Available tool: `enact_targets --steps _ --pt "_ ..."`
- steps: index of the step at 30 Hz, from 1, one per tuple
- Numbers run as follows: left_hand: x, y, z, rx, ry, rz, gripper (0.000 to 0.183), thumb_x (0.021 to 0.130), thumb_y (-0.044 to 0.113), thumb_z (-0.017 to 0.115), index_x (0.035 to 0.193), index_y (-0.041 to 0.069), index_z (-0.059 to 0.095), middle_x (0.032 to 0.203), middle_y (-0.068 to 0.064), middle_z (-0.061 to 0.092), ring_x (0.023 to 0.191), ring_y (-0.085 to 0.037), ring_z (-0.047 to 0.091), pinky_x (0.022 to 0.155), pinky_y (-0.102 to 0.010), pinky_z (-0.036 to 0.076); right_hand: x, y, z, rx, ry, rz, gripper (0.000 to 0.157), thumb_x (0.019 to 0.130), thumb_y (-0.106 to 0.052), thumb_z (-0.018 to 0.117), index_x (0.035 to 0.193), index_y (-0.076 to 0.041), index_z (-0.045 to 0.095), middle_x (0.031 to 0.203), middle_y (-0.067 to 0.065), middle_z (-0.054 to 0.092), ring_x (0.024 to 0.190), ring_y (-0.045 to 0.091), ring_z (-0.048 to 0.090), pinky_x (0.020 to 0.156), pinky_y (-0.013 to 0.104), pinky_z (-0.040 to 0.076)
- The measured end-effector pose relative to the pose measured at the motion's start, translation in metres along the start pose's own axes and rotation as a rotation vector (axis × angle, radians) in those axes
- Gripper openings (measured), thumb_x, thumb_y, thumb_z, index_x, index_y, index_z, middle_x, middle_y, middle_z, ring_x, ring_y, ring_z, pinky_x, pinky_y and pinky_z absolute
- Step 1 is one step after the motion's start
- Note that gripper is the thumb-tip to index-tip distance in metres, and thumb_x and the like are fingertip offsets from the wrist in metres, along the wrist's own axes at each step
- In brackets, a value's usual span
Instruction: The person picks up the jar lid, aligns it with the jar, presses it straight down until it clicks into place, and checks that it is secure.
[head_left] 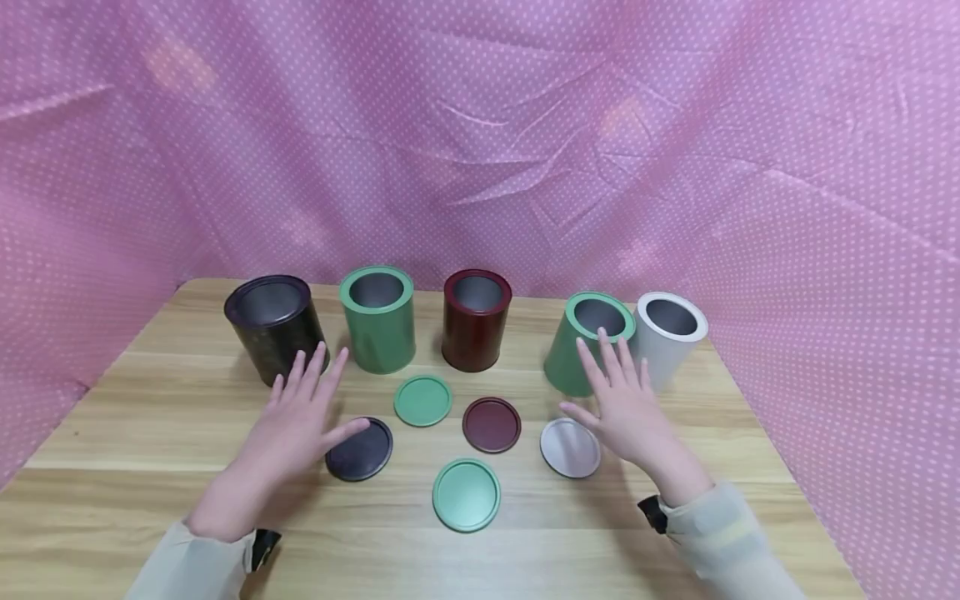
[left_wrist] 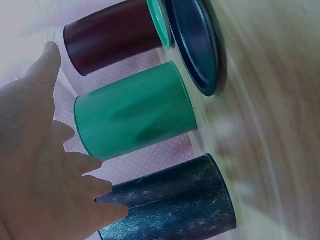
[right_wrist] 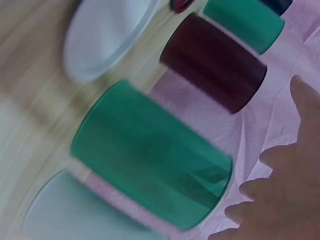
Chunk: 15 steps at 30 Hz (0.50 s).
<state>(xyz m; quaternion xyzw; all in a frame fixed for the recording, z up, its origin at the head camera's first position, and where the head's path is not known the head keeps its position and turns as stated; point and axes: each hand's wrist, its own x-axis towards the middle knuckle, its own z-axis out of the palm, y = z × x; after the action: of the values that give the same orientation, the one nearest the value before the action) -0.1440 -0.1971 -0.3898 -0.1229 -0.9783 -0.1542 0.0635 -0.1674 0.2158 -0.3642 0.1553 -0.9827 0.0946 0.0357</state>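
My left hand (head_left: 292, 421) hovers with fingers spread, nearest the black can (head_left: 272, 342) and the black lid (head_left: 360, 450). Nothing is in it; in the left wrist view its fingertips overlap the black can's edge. On the other side my right hand (head_left: 626, 412) is likewise spread and holds nothing. It is in front of a green can (head_left: 570, 362), close to the white can (head_left: 663, 354) and the pale grey lid (head_left: 570, 448). Another green can (head_left: 381, 337) and a dark red can (head_left: 474, 337) stand between the hands. Every can is upright with an open top.
Between the hands, a green lid (head_left: 423, 401), a dark red lid (head_left: 492, 425) and a nearer green lid (head_left: 467, 495) lie flat on the wooden table (head_left: 360, 550). Pink dotted cloth (head_left: 480, 150) hangs behind the table and along both sides.
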Motion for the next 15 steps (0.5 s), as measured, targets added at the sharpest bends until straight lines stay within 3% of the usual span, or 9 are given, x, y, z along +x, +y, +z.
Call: enact_targets --steps 11,15 --pt "0.0 -0.009 0.001 -0.023 -0.01 0.01 0.098 0.087 0.061 0.058 0.157 0.017 0.005 0.16 -0.025 0.01 0.145 -0.049 0.01 0.11 -0.07 0.016 0.023 -0.041 0.023 -0.004 0.024 -0.156 0.089 0.09 -0.054 0.059 0.157 -0.017 0.013 0.163 0.017 0.001 0.149 0.041 0.001 0.115 0.065 0.01" --pt "-0.002 -0.012 0.003 -0.013 0.009 0.036 0.097 0.087 0.056 0.062 0.157 0.015 0.008 0.159 -0.026 0.015 0.144 -0.049 0.014 0.11 -0.069 0.018 0.029 -0.057 0.031 0.015 0.009 -0.218 0.089 0.09 -0.056 0.058 0.156 -0.015 0.016 0.163 0.018 0.003 0.148 0.041 0.005 0.116 0.064 0.014"
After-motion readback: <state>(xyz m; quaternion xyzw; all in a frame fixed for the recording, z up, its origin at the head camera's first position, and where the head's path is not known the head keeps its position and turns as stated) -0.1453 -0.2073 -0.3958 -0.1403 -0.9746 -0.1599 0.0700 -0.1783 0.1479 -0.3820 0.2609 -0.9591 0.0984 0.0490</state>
